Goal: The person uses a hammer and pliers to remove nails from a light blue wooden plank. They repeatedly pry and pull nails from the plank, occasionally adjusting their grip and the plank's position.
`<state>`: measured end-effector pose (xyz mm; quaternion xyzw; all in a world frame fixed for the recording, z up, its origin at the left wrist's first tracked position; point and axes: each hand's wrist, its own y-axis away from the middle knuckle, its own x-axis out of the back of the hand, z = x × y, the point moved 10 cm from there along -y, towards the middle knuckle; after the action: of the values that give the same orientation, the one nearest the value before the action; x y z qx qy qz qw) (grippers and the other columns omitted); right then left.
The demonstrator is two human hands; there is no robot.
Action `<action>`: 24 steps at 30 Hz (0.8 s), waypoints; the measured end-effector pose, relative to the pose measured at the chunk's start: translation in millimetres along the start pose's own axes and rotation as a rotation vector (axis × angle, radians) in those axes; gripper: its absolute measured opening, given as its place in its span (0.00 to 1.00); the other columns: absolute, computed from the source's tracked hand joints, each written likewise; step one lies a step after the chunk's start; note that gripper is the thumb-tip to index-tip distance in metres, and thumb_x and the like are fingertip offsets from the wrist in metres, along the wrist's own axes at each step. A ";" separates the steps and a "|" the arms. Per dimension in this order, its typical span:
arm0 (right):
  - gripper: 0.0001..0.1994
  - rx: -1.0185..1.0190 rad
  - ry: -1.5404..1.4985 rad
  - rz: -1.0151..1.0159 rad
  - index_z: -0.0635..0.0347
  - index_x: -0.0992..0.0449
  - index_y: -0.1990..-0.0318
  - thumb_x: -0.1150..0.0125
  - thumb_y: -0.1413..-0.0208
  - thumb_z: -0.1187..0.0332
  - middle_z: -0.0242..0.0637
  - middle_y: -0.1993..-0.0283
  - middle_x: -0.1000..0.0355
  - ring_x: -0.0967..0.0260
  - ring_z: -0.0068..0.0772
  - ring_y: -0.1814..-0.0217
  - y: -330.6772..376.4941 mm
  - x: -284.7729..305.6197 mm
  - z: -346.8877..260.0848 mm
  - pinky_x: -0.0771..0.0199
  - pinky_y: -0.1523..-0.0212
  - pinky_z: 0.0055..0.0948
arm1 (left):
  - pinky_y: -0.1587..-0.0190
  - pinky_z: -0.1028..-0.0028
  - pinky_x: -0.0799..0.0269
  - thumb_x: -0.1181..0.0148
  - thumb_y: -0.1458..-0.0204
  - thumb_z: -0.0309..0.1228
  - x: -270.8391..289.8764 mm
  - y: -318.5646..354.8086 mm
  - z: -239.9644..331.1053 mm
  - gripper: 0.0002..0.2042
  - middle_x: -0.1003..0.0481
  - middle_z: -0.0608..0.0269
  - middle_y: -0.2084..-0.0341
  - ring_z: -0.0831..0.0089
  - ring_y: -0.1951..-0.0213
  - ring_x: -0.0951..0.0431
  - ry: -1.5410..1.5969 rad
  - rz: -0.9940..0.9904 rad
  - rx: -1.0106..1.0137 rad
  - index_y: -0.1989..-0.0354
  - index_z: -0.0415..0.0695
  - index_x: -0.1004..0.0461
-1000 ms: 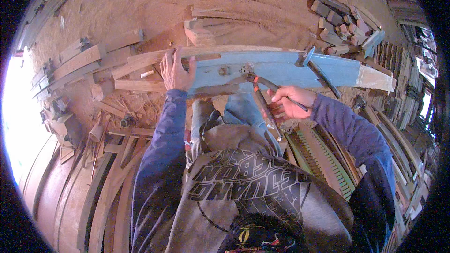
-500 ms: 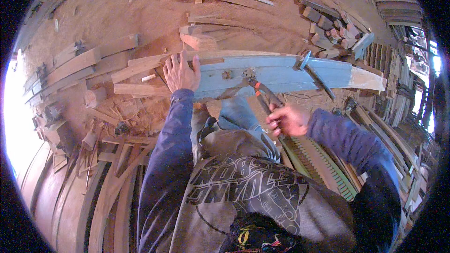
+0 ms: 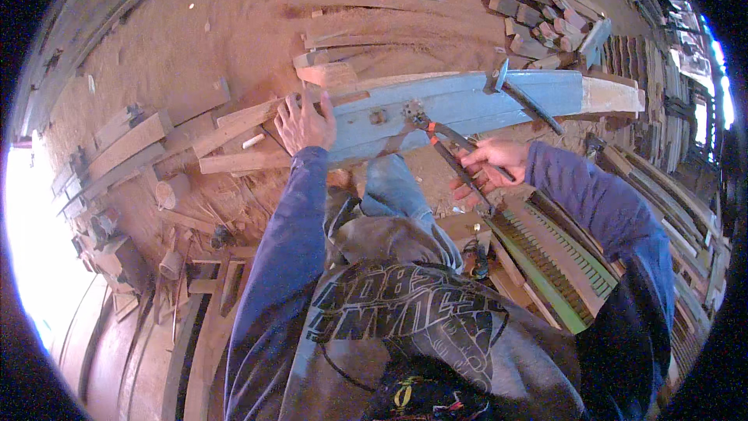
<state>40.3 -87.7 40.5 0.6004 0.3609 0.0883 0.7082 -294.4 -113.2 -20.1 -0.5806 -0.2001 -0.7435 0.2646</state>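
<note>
A long plank painted blue [image 3: 467, 105], with bare wood at its ends, lies across in front of me. My left hand [image 3: 305, 125] rests flat on its left part, fingers spread. My right hand [image 3: 491, 168] holds a pair of long-handled pincers [image 3: 446, 148], dark with orange bands. Their handles are parted, and the jaws touch the plank at a rough, chipped spot [image 3: 413, 111]. Whether the jaws grip anything is too small to tell. Left of them is a second rough patch [image 3: 379, 116]. A hammer [image 3: 530, 107] lies over the plank's right part, its handle toward me.
Wood offcuts [image 3: 538, 19] are heaped beyond the plank at the right. Curved boards [image 3: 128, 144] lie at the left. Sawdust covers the ground [image 3: 234, 15]. Near my right forearm is a green-edged slotted piece [image 3: 557, 265]; more timber is stacked at the lower left [image 3: 160, 343].
The pincers' handles have spread apart, and my right hand has shifted slightly right and up with them. My left hand stays on the plank. The whole view has shifted a little.
</note>
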 end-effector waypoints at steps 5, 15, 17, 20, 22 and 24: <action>0.17 -0.057 0.036 -0.080 0.69 0.41 0.41 0.59 0.36 0.74 0.69 0.42 0.34 0.33 0.66 0.39 5.4 8.6 -36.7 0.29 0.41 0.62 | 0.42 0.52 0.38 0.52 0.40 0.50 -3.1 2.2 3.0 0.24 0.28 0.49 0.48 0.51 0.44 0.32 -0.033 -0.007 -0.025 0.45 0.45 0.26; 0.16 -0.127 0.122 -0.159 0.70 0.36 0.45 0.57 0.32 0.65 0.57 0.43 0.29 0.29 0.52 0.41 5.9 12.4 -56.3 0.24 0.45 0.48 | 0.43 0.53 0.38 0.50 0.41 0.49 9.0 4.6 7.0 0.23 0.28 0.50 0.49 0.52 0.46 0.31 -0.024 0.042 -0.007 0.47 0.44 0.25; 0.16 -0.169 -0.030 -0.119 0.65 0.29 0.52 0.53 0.31 0.60 0.44 0.56 0.25 0.26 0.37 0.56 -2.0 9.0 -40.9 0.22 0.57 0.36 | 0.44 0.54 0.38 0.49 0.41 0.48 8.7 4.3 6.8 0.22 0.28 0.50 0.49 0.53 0.46 0.30 -0.018 0.025 -0.005 0.48 0.44 0.24; 0.16 -0.191 -0.168 -0.045 0.61 0.28 0.57 0.49 0.33 0.55 0.37 0.65 0.28 0.30 0.31 0.65 -5.9 4.2 -17.9 0.26 0.65 0.30 | 0.44 0.53 0.38 0.48 0.42 0.47 7.1 4.4 5.0 0.21 0.28 0.50 0.49 0.53 0.46 0.30 0.064 -0.014 0.011 0.50 0.44 0.23; 0.17 -0.101 -0.132 -0.007 0.59 0.29 0.55 0.44 0.36 0.53 0.33 0.67 0.31 0.33 0.26 0.68 -7.9 -0.7 -12.4 0.29 0.68 0.26 | 0.44 0.53 0.38 0.48 0.42 0.47 9.5 4.5 5.7 0.21 0.28 0.51 0.49 0.52 0.46 0.30 0.032 0.000 0.002 0.50 0.44 0.23; 0.20 -0.026 -0.165 -0.042 0.60 0.30 0.46 0.42 0.36 0.55 0.31 0.65 0.31 0.36 0.22 0.68 -6.9 -12.0 -7.7 0.33 0.67 0.24 | 0.44 0.53 0.38 0.47 0.43 0.47 10.4 5.0 6.4 0.21 0.28 0.51 0.49 0.52 0.46 0.30 0.009 0.006 -0.007 0.50 0.45 0.23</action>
<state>24.8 -90.2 38.9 0.5887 0.3127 0.0281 0.7448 -288.4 -114.9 -8.5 -0.5786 -0.1946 -0.7461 0.2659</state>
